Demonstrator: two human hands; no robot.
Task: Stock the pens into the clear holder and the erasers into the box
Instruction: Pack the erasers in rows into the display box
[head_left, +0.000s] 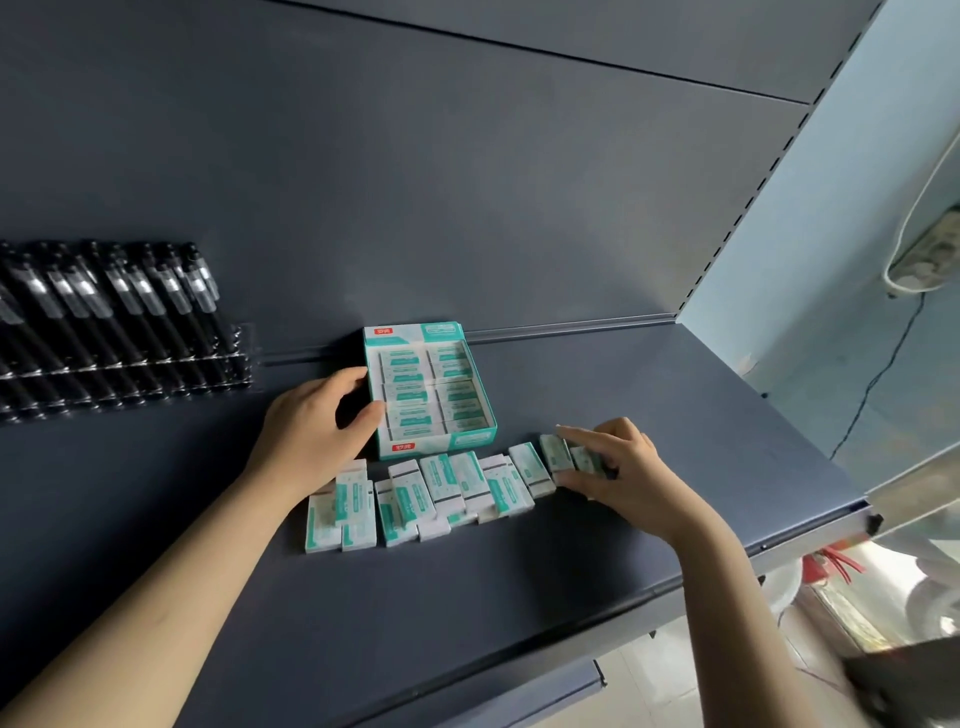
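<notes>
— What is nearest to you?
— A row of loose erasers on the shelf. My right hand pinches the ones at its right end, thumb against fingers.
— And the left hand?
— It grips the left wall of the box, just behind the row. Erasers lie inside the box too. Far left, the pens sit in the holder.

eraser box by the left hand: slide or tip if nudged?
Likely slides, not tips: the eraser box is low, wide and flat on the shelf. Thin card walls probably flex; the left hand grips its side. The erasers inside add weight, likely steadying it.
</notes>
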